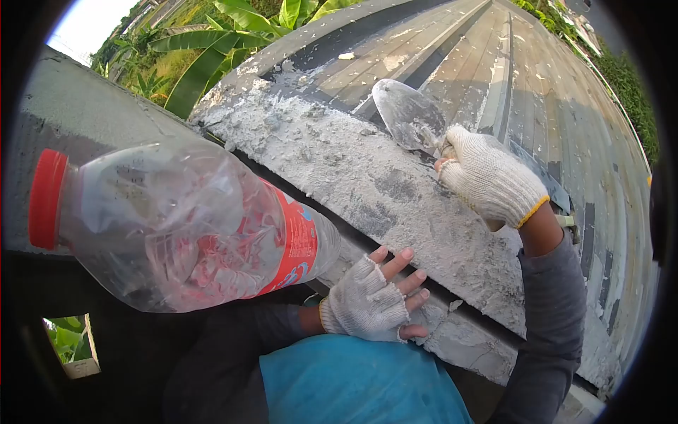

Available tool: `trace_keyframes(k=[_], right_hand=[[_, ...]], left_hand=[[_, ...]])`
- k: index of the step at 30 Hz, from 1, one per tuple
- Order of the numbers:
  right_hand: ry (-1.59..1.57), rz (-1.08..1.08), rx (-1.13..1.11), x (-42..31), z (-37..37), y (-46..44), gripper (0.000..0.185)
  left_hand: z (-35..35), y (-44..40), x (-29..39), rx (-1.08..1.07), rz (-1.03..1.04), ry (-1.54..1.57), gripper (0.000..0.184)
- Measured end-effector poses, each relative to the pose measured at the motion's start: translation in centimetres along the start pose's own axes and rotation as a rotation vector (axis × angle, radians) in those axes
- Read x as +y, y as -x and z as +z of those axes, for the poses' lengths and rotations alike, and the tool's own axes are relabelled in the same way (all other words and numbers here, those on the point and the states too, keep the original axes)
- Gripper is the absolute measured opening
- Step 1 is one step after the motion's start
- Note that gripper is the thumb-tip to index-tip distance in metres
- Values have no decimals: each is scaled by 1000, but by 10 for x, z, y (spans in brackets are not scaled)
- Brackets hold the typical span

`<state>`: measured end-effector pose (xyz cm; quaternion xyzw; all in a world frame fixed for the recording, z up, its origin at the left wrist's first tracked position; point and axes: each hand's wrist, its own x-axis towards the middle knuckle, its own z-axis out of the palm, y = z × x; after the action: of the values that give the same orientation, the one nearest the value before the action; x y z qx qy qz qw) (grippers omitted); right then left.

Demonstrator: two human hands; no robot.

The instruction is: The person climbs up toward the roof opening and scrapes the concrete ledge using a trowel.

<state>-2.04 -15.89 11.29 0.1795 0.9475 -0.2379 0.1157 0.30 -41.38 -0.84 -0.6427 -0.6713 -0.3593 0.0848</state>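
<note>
My right hand [494, 177], in a white knit glove with a yellow cuff, is closed round the handle of a trowel [409, 113]. The trowel's rounded blade is smeared with grey mortar and points up and left over the edge of the roof. Below it runs a band of rough, crumbly mortar [339, 155]. My left hand [374, 297], in a fingerless white glove, lies with its fingers spread on the concrete ledge beside a dark gap. Left of that hand is a large clear plastic bottle [191, 226] with a red cap and red label, tilted on its side.
A ribbed metal roof [551, 134] with peeling strips and mortar crumbs spreads beyond the mortar band. At the left stands a grey concrete wall [85, 106]. Banana leaves [205, 63] grow behind the roof corner. A dark space with a small opening lies at lower left.
</note>
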Motion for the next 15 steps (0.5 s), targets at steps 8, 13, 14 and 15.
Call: trace_keyframes(k=[8, 13, 14, 15], right_hand=[[214, -476, -105, -27, 22, -39, 40], [127, -321, -54, -38, 9, -36, 40], [94, -320, -27, -38, 3, -44, 40], [97, -383, 67, -27, 9, -61, 39]], left_hand=[[4, 11, -1, -44, -31, -2, 73], [7, 12, 1, -33, -38, 19, 74], [6, 12, 1, -26, -22, 20, 74], [6, 12, 0, -33, -18, 17, 74]])
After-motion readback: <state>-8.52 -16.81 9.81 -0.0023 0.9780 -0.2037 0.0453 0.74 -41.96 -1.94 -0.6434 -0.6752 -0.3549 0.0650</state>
